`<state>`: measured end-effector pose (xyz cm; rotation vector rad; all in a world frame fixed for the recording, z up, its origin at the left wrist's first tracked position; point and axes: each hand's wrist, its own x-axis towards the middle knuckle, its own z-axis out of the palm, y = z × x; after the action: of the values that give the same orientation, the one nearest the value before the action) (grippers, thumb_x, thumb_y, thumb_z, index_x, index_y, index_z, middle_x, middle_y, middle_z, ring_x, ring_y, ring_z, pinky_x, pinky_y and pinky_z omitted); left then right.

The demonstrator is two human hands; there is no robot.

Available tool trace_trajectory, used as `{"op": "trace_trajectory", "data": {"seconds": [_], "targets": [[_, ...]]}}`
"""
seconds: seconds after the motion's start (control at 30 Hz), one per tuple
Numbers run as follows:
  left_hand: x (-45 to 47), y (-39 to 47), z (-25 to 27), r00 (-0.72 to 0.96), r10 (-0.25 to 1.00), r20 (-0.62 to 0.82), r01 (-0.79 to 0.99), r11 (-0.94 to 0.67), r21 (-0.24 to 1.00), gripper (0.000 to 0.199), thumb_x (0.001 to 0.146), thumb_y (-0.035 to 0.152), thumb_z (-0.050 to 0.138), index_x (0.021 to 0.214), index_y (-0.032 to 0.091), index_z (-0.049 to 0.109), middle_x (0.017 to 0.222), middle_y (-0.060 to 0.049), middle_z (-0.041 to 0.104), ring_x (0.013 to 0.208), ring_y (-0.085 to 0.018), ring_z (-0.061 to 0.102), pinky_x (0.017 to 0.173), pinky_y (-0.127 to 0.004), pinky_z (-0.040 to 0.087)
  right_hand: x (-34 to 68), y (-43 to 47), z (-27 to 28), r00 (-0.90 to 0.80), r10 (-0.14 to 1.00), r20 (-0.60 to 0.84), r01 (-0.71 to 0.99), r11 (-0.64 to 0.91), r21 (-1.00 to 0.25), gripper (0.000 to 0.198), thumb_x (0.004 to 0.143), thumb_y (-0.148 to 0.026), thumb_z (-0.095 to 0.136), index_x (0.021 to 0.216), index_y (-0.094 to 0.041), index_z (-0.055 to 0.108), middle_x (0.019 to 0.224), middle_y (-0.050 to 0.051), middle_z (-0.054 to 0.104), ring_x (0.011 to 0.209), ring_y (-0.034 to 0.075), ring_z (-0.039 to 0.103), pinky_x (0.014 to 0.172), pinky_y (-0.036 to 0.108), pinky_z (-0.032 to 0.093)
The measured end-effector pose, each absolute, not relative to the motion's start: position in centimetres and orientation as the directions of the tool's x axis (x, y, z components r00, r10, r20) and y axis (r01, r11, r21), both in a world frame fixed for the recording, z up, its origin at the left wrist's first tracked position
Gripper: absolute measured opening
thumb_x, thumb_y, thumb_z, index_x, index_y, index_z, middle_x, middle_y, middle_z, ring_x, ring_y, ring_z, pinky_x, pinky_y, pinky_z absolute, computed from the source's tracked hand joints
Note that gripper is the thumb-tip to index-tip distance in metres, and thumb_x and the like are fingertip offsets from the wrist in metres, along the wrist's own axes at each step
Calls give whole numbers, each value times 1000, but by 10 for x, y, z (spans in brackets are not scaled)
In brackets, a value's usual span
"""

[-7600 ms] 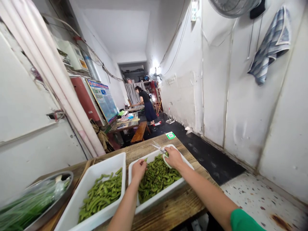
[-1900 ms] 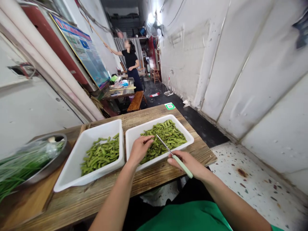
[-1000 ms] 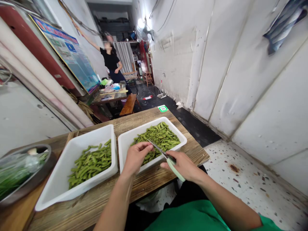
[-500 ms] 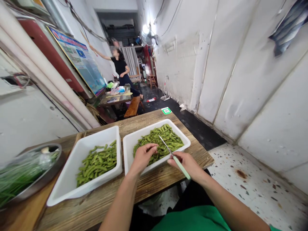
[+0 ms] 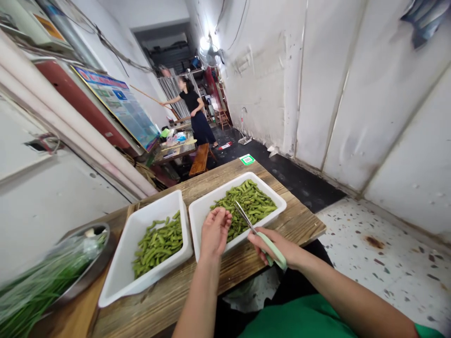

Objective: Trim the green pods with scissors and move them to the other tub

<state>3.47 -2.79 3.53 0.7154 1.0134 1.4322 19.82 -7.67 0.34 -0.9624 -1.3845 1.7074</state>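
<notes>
My right hand (image 5: 287, 248) grips scissors with pale green handles (image 5: 272, 245), their slightly parted blades pointing up and left over the pods. My left hand (image 5: 213, 232) is closed, its fingers curled and pinched beside the blade tips; what they hold, if anything, is too small to make out. Both hands are at the near edge of the right white tray (image 5: 197, 220), which holds many green edamame pods (image 5: 255, 202). Left of it, a second white tray (image 5: 118, 267) contains more green pods (image 5: 158, 249).
The trays stand on a wooden table (image 5: 169, 293). A metal bowl (image 5: 102, 249) with bagged leafy greens (image 5: 45, 281) is at left. A green QR card (image 5: 247, 159) lies at the far edge. Beyond, a person (image 5: 193, 108) holds a long stick near a cluttered table (image 5: 176, 150) and bench (image 5: 199, 159).
The scissors have turned so both blades and the handle loops show. My left fingers have curled upward. The person behind has shifted right and lowered the arm. The view has tilted slightly.
</notes>
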Motion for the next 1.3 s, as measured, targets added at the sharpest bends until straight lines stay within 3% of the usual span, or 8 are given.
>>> {"op": "trace_trajectory", "data": {"seconds": [0.23,0.6,0.73,0.83,0.9,0.97,1.13,1.3], "targets": [[49,-42,32,-133,991,-16,-167,-6,986,28,61,27,72,74,17,50,63,1,65,57,-9,59,59,-21,45,197,-73,18,-421,896,-143,-56,-183,-982,44,74,-59,56,67,-18,44,52,-7,45,38,5,42,37,17,36],[43,-44,26,-216,973,85,138,-55,989,24,66,32,65,81,16,57,60,-1,64,56,-15,61,57,-27,49,193,-73,9,-382,902,-199,-21,-224,-974,45,71,-60,59,67,-18,45,47,-8,41,31,4,37,27,15,31],[-16,-47,45,-460,754,470,597,-129,792,26,73,32,57,94,18,64,81,-5,66,74,-18,61,75,-33,48,201,-74,4,-400,896,-192,-43,-227,-973,44,72,-60,58,76,-17,48,54,-7,44,37,5,41,31,16,35],[-59,-52,60,-418,709,568,876,147,460,28,72,32,58,94,18,69,107,-14,61,103,-32,52,89,-49,38,209,-76,0,-428,889,-162,-91,-220,-971,45,76,-61,53,82,-17,49,63,-4,47,47,6,47,41,18,42],[-64,-50,60,-379,744,550,920,240,309,28,73,34,58,91,17,71,118,-17,56,111,-39,45,89,-55,32,211,-77,-2,-451,879,-153,-129,-235,-963,46,77,-61,52,85,-17,49,67,-3,48,52,8,48,45,21,44],[-49,-40,53,-276,838,471,953,175,247,25,77,34,54,87,20,72,111,-16,62,105,-37,50,88,-54,30,212,-77,-2,-463,871,-162,-141,-253,-957,46,77,-61,51,89,-17,49,66,-3,47,51,8,47,45,22,44],[10,-6,27,69,991,118,977,-91,191,22,78,27,50,67,20,68,74,-11,70,80,-27,61,85,-46,29,211,-78,1,-474,870,-133,-58,-181,-982,43,80,-58,50,91,-17,50,65,-4,44,49,7,45,44,20,41],[13,2,24,111,989,101,974,-128,187,20,73,17,49,58,18,63,71,-12,69,79,-28,62,79,-42,33,214,-79,-4,-471,875,-109,14,-116,-993,40,81,-57,48,88,-18,49,61,-5,43,47,7,43,44,19,40]]}}
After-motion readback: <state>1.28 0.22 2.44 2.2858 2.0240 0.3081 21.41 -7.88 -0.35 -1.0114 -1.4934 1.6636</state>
